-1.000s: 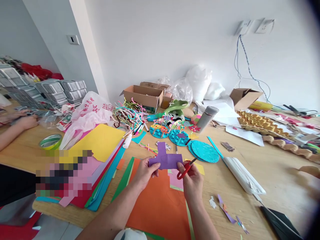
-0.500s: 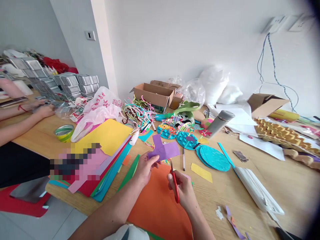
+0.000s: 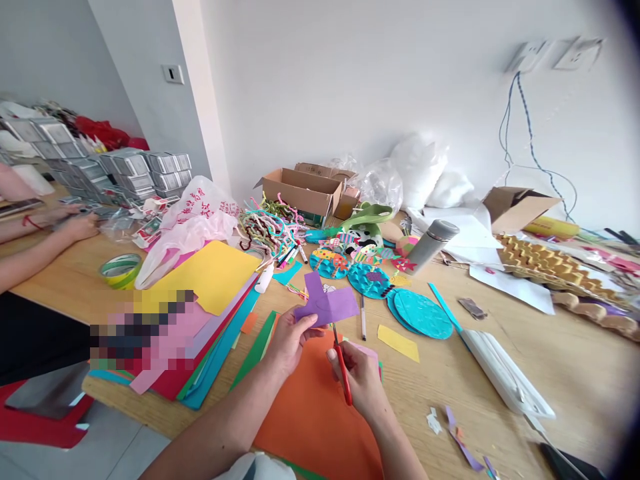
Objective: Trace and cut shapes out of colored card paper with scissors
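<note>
My left hand (image 3: 289, 340) pinches the lower left corner of a purple cut paper shape (image 3: 326, 303) and holds it up over the table. My right hand (image 3: 360, 381) is closed round the red handles of a pair of scissors (image 3: 341, 363), whose blades point up at the bottom edge of the purple shape. Both hands hover above an orange paper sheet (image 3: 310, 417) lying at the near table edge.
A stack of coloured paper with a yellow sheet (image 3: 207, 277) lies to the left. Teal paper discs (image 3: 423, 313), a pen (image 3: 363, 317), a yellow scrap (image 3: 399, 343), a steel flask (image 3: 431, 245), cardboard boxes (image 3: 300, 190) and a tape roll (image 3: 120, 270) crowd the table. Another person's arms (image 3: 45, 237) rest at far left.
My right hand dropped from beside the purple shape to below it, turning the scissors from sideways to blades-up. The purple paper stays held in my left hand.
</note>
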The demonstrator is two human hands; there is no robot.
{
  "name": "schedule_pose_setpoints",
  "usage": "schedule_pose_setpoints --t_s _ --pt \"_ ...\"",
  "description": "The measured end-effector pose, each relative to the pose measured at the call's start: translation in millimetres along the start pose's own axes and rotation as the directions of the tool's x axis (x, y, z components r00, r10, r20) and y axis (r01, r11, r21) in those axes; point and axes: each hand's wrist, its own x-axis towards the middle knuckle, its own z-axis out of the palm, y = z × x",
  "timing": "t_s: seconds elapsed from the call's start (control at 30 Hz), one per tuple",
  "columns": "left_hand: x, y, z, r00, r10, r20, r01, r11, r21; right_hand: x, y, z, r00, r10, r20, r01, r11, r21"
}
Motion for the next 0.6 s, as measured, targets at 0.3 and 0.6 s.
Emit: schedule_pose_setpoints --t_s 0.3,0.6 --pt "-1.2 -1.9 1.1 1.000 -0.024 0.013 0.024 1.000 -0.008 -1.2 -3.7 -0.4 0.987 0.024 0.161 -0.016 0.999 -0.050" --pt "-2.6 -2.7 1.2 0.998 -0.034 0.051 0.035 0.999 -0.015 -3.4 1.1 2.9 0.968 0.101 0.231 -0.106 0.994 0.010"
